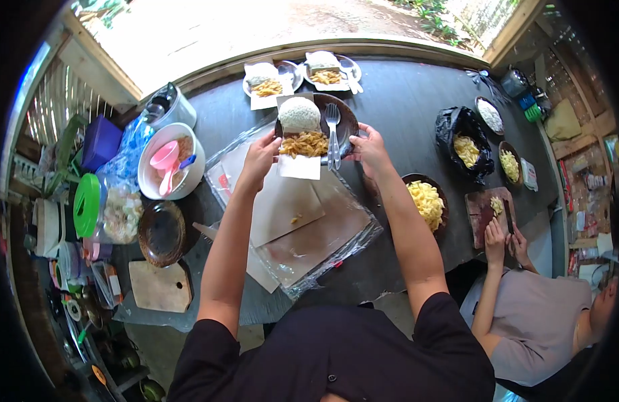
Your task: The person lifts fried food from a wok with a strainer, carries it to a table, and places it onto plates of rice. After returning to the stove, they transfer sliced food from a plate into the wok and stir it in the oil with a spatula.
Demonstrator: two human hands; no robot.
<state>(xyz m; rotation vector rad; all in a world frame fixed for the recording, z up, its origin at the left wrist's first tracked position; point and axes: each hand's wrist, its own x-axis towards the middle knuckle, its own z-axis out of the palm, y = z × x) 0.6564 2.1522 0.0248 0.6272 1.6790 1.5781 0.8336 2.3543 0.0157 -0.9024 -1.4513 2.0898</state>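
Between my two hands is a dark brown plate (pixel 346 120), held by its rim on both sides. A domed mound of white rice (pixel 299 114) and brown cooked strips of food (pixel 304 143) lie on paper (pixel 300 167) on it. A fork and spoon (pixel 333 134) rest along its right side. My left hand (pixel 261 159) grips the left edge, fingers curled under. My right hand (pixel 371 149) grips the right edge, its fingers partly hidden beneath. Below the plate lie brown paper sheets (pixel 289 208) in clear plastic. Two similar filled plates (pixel 292 75) (pixel 349 69) stand beyond it.
At left are a white bucket (pixel 148 182) with a pink scoop, a dark plate (pixel 163 234) and a wooden board (pixel 158 287). At right stand a bowl of yellow pieces (pixel 426 206) and a black bag (pixel 447 127). A co-worker (pixel 530 308) cuts on a board (pixel 480 218) with a knife.
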